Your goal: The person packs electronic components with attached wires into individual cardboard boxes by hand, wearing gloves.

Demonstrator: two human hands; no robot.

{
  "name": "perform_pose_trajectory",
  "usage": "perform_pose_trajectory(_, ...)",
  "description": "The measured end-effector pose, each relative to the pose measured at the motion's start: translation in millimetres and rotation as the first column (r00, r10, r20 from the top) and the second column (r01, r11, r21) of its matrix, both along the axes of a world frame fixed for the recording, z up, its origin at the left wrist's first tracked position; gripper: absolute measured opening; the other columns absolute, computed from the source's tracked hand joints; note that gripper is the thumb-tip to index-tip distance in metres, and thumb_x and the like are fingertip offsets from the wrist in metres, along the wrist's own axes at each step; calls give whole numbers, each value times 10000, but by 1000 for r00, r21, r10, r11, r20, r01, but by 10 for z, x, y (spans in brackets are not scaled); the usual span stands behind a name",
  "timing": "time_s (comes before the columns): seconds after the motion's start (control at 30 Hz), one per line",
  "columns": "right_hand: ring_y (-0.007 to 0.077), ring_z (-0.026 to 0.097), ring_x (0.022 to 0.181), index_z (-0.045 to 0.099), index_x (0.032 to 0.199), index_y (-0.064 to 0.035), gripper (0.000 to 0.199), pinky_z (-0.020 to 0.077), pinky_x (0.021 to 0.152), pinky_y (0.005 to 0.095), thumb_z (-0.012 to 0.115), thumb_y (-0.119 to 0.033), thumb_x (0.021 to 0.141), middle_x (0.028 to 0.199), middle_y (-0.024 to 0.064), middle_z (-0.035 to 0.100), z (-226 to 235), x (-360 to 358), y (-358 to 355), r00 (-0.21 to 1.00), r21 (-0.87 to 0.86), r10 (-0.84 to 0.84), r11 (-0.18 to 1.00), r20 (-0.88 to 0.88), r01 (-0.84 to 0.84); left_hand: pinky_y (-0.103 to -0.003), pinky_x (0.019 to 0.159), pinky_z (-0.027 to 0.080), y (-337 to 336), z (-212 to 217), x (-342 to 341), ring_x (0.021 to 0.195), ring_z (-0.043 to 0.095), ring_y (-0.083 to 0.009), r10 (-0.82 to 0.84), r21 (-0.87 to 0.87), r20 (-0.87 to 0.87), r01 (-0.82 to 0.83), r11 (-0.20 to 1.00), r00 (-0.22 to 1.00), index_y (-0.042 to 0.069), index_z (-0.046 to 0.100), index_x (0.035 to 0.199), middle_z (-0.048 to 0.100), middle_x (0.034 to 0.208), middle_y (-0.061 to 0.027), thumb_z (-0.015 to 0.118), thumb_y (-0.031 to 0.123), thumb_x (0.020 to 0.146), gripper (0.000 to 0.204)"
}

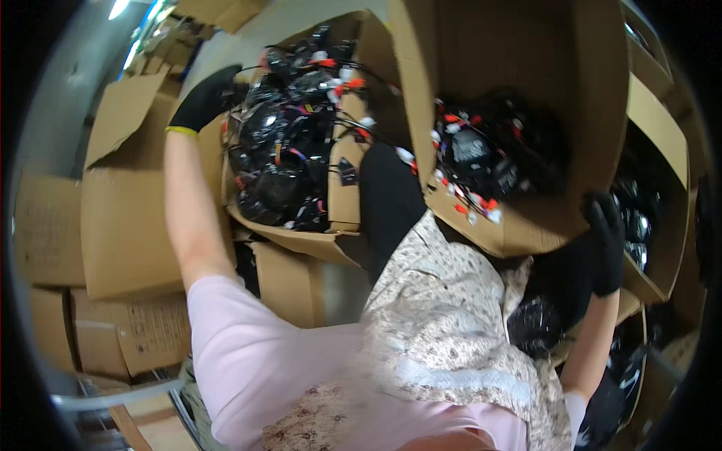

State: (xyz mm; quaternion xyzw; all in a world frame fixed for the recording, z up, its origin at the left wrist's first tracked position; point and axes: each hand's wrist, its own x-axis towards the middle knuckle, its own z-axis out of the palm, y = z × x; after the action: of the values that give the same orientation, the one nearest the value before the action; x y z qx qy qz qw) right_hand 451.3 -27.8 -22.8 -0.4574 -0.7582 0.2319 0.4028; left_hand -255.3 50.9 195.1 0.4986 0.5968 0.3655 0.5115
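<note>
My left hand (214, 96), in a black glove with a yellow cuff, is at the left side of an open cardboard box (346, 195). Black plastic-wrapped bundles (278, 150) with wires and red and white connectors fill that box. The left fingers are curled beside the bundles; blur and dark colours hide what they hold. My right hand (608, 244), also black-gloved, is bent around the near right edge of a second, tilted cardboard box (526, 233). Inside it lies a heap of black wired parts (489, 150), with red and white connectors along its near side.
A closed carton (131, 233) stands at the left, with more cartons (124, 331) below it. Another open box (662, 150) with black wrapped items is at the far right. A metal rail (113, 398) crosses the lower left. My dark-clothed leg (391, 203) stands between the two boxes.
</note>
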Motion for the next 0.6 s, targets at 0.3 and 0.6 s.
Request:
perform_pose_trajectory(0.3,151,562,1077,610,1198,-12,286,418,958,285,561,-132,943,1129,60,621,551,-18,-15,907,-483,-255,873,-335,67,-396,759,524,7,-914,1858,884,661,-303,164,-36,-950,613,790,-267,193,698,1046,677,1040,-106,631,313,868,224)
perform_pose_trajectory(0.6,133,569,1079,617,1201,-21,295,436,938,273,612,-103,917,1135,37,632,756,418,-696,960,-485,-277,846,-42,223,-443,837,518,681,-3184,4067,994,627,-341,-324,-322,-918,907,272,-229,113,616,1134,647,1070,-159,663,302,788,396)
